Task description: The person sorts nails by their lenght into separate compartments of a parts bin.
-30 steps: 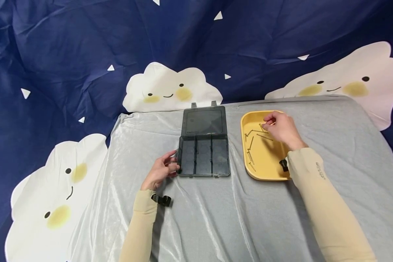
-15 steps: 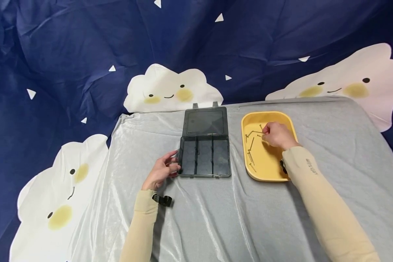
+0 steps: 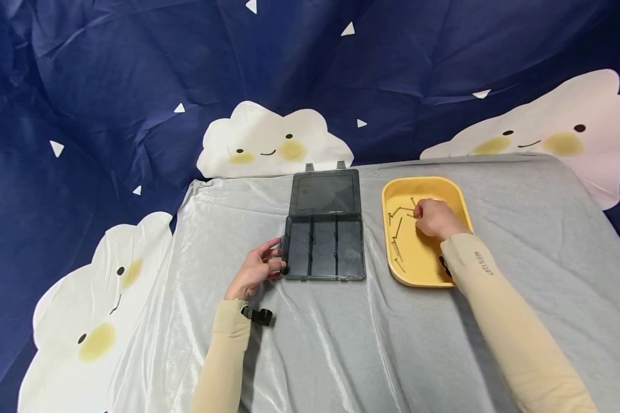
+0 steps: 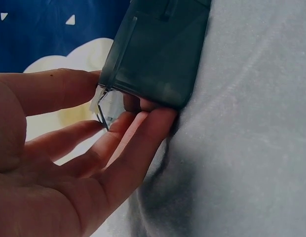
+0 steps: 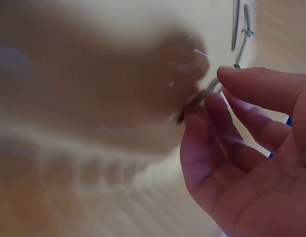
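Note:
My left hand [image 3: 255, 271] holds the left side of a dark translucent compartment box [image 3: 310, 275], whose lid [image 3: 325, 192] is folded back. In the left wrist view the thumb lies at the box's [image 4: 153, 59] edge and the other fingers curl against its side. Over in the yellow tray [image 3: 418, 284], my right hand [image 3: 436, 219] pinches a screw [image 5: 195, 101] between thumb and fingers, close to the tray's floor. Several loose screws [image 3: 397, 227] lie along the tray's left part; a threaded one [image 5: 246, 32] shows in the right wrist view.
A grey cloth [image 3: 310, 355] covers the table, with some folds. Thin upright dividers [image 3: 336, 246] split the box into three compartments; a thin dark piece [image 3: 314, 233] stands in the middle one. Behind hangs a dark blue curtain [image 3: 392, 69] with clouds.
My right hand has lowered into the tray, and its fingers have closed on a screw. The left hand has stayed at the box's left side.

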A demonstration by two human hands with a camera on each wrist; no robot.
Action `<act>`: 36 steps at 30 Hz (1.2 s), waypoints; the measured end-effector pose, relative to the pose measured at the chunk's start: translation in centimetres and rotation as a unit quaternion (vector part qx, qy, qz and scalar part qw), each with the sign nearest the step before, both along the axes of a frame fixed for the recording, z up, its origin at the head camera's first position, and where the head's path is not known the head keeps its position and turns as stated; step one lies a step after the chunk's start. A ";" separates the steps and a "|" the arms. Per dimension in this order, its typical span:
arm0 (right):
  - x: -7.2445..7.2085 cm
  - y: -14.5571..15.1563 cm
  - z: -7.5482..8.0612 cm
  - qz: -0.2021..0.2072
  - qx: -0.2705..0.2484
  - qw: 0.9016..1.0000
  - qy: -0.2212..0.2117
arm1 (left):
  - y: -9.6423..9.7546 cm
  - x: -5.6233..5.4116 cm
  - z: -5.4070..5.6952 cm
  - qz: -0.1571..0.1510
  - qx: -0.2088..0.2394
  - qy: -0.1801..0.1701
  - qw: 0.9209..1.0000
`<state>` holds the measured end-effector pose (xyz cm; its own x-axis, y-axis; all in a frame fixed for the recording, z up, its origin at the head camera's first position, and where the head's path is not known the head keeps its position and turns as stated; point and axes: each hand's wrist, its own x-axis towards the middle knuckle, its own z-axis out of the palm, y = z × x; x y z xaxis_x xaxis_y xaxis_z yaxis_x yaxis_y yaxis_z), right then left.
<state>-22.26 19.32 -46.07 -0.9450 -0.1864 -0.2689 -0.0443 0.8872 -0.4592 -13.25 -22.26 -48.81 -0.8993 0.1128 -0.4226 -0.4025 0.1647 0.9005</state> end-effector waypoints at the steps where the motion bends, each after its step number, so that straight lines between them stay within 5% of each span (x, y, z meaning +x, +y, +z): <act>1: 0.0 0.0 -0.1 -0.001 0.001 1.000 0.006 | 0.0 0.0 0.0 -0.001 0.000 0.000 1.000; 9: -0.1 -0.1 -0.6 -0.008 0.012 0.999 0.048 | 0.1 0.0 -0.1 0.001 0.003 0.003 1.000; 36: 1.1 -0.6 -0.1 0.026 0.079 0.996 -0.035 | 0.0 0.0 0.1 0.000 -0.002 0.000 1.000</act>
